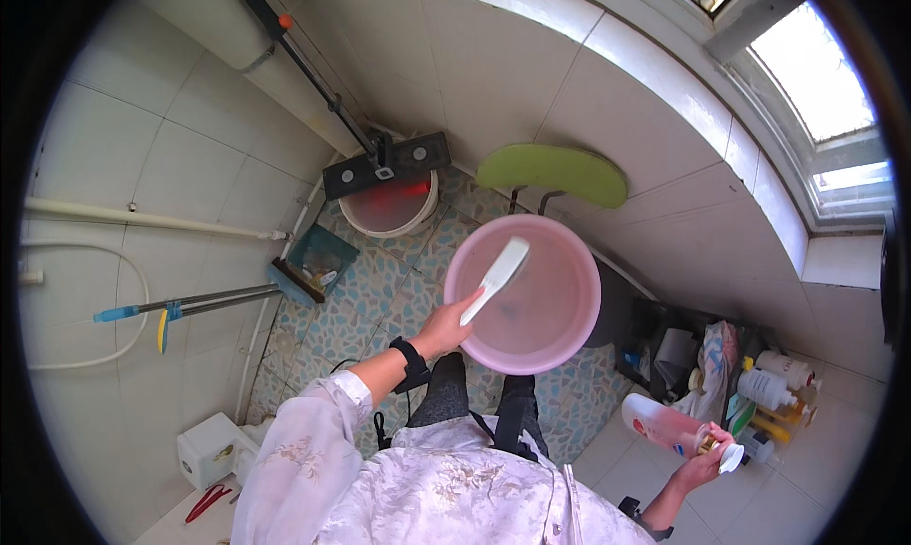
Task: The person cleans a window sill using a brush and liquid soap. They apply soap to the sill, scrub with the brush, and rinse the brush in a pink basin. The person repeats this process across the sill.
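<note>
My left hand (445,329) grips the handle of a white plastic brush (507,267), its head tilted up and away over a pink plastic basin (592,288). Cloudy water appears to fill the basin; what it rests on is mostly hidden. Out to the right, my right hand (701,467) is closed around the neck end of a pink bottle (662,424). The bottle lies nearly sideways, its white cap pointing right and its base toward the basin.
Behind the basin rises a green chair back (551,173). A flat mop (388,164) rests across a white bucket (427,214). Left are a dustpan (341,249) and broom (299,281). Several bottles (767,388) stand right, beside a black rack (651,331). Red scissors (206,504) lie lower left.
</note>
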A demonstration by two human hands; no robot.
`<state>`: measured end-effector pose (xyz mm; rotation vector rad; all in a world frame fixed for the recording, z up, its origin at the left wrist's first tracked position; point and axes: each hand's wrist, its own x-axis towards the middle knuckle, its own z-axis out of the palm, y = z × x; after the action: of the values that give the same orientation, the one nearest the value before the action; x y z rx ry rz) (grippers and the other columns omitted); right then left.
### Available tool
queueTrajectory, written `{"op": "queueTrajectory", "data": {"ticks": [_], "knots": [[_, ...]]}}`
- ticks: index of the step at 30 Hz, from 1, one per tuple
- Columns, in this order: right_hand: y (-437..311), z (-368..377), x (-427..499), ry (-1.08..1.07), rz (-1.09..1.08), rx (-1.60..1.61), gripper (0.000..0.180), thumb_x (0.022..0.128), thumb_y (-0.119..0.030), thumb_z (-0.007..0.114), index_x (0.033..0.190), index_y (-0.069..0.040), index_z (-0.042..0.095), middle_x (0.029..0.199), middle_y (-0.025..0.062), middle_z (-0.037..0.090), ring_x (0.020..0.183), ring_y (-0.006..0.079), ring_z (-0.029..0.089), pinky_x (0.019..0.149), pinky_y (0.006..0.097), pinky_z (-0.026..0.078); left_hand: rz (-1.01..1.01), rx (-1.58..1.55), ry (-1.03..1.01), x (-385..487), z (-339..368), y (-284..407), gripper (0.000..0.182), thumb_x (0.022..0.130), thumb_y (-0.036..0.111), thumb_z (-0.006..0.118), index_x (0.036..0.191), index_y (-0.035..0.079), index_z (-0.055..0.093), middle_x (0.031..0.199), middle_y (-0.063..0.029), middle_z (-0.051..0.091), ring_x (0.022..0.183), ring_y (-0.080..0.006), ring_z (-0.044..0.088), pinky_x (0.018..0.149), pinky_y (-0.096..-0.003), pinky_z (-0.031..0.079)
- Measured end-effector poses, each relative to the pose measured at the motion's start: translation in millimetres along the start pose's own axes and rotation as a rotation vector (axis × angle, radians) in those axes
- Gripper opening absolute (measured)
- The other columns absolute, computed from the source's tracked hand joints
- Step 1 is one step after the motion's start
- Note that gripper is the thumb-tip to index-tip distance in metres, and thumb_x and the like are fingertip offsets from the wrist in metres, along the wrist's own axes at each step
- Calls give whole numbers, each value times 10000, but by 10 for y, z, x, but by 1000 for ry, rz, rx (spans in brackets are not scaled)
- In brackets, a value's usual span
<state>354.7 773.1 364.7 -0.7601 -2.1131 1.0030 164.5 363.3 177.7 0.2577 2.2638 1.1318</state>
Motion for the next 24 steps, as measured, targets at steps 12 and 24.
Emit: {"op": "queueTrajectory", "data": {"ticks": [12,24], "knots": [[-33,-169,41,47,-52,-44,252,984,-200,332,848,-35,465,884,108,558,871,217,560,861,350,437,-236,427,-101,389,905,-540,428,844,103,405,1260,24,470,971,-221,625,904,-353,615,798,-441,485],[96,-296,84,89,-29,28,238,967,-183,351,833,-26,470,835,111,560,858,234,572,843,371,444,-291,-871,-185,153,351,-386,673,786,29,517,1415,164,317,683,-9,496,458,-81,418,391,-221,341]]}}
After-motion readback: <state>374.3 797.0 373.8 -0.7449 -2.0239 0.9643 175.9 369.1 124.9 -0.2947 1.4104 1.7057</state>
